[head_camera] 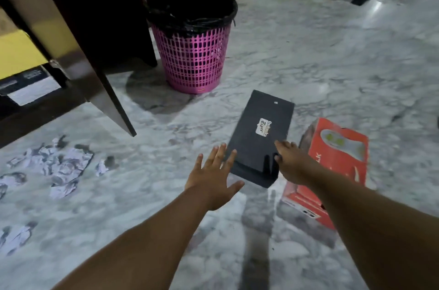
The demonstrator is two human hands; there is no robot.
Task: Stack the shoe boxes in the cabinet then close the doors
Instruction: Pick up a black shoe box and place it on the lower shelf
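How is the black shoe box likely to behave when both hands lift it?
The black shoe box looks stiff, with flat cardboard sides, so it probably keeps shape. Its separate lid might slip off. It lies flat and is unlikely to roll.
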